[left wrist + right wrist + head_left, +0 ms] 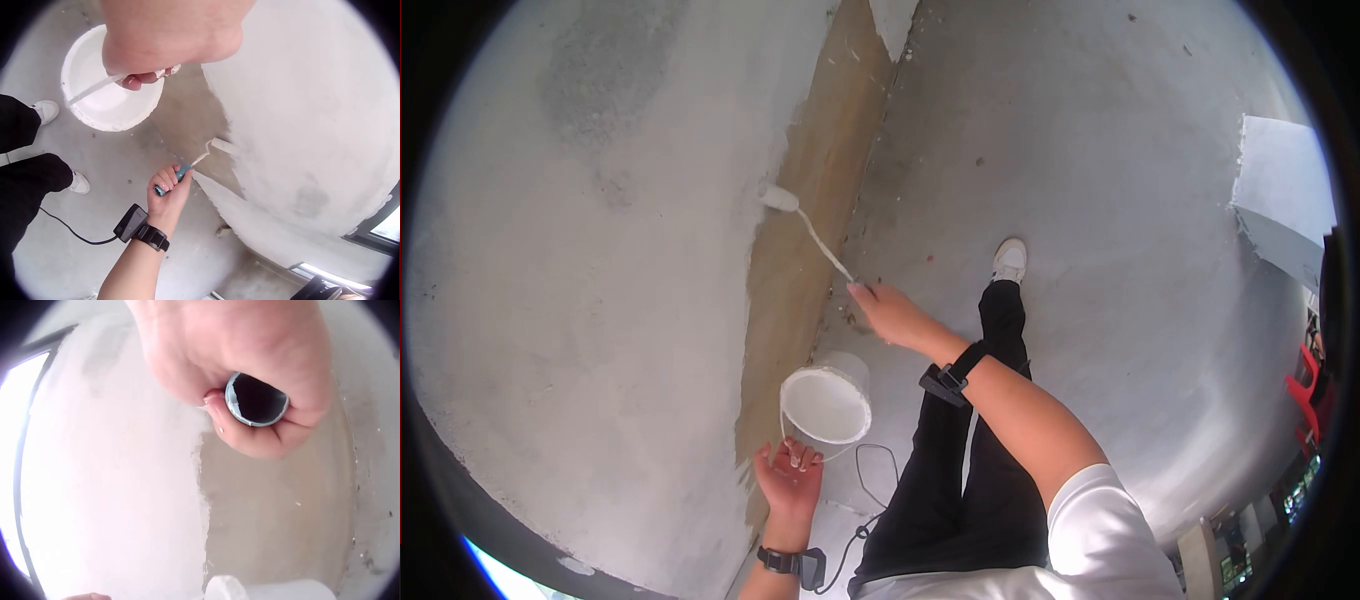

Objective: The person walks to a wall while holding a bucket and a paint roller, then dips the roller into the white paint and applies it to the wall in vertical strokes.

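My right hand [894, 313] grips the blue handle of a paint roller [181, 173], fingers curled round it. The roller's white sleeve [779, 197] lies against the wall, at the edge between white paint and the bare brown strip [800, 240]. From my left hand [791, 478] hangs a white bucket [825, 404], its thin handle hooked in the curled fingers. White paint coats the bucket's inside and rim and spots the left fingers. In the right wrist view, the open end of the roller handle [256, 400] shows inside the fist.
The wall's painted part [600, 300] fills the left side. Grey concrete floor [1100, 250] stretches right, with a white shoe [1010, 260] on it. A black cable [860, 530] hangs near the left wrist. A red chair [1305, 390] stands far right.
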{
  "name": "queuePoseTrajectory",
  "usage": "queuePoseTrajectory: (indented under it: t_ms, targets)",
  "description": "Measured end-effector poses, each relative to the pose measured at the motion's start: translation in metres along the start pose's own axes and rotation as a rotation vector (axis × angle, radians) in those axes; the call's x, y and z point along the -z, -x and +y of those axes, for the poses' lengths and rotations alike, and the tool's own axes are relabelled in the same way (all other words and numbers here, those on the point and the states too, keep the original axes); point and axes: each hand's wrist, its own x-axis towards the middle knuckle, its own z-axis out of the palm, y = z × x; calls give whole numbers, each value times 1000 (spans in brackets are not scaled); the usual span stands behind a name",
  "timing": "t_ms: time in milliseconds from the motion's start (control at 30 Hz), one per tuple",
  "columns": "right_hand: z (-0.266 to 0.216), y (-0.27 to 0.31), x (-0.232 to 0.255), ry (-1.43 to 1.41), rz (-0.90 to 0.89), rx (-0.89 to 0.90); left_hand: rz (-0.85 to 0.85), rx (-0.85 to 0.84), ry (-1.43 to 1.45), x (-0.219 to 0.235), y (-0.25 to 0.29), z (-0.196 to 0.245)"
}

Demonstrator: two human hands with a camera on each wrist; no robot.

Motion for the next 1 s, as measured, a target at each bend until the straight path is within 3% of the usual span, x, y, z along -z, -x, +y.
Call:
queuePoseTrajectory:
  t_ms: [33, 133, 233, 333, 367, 467, 533, 667, 767, 1000]
  targets:
    - [-20, -6, 11, -95, -13, -160, 2, 2, 5, 0, 1, 0]
    - [-20, -37, 22, -171, -1, -121, 8, 5, 18, 3, 1, 0]
    - [-28, -7, 6, -22, -54, -156, 0, 5, 22, -2, 3, -1]
    - [22, 4, -29, 227, 56, 121, -13, 9, 29, -4, 4, 0]
    - [-8, 16, -19, 171, 96, 99, -6, 12, 37, -4, 4, 0]
    - [-27, -15, 16, 187, 88, 0, -2, 7, 48, -2, 2, 0]
    - [-40, -34, 27, 33, 59, -93, -2, 2, 50, -2, 3, 0]
    - [-36, -20, 6, -30, -41, -198, 13, 5, 61, -9, 5, -1]
    - [-2, -5, -18, 195, 29, 61, 32, 1, 59, -10, 7, -2]
    - [-51, -42, 47, 274, 201, 123, 3, -14, 53, -3, 4, -2]
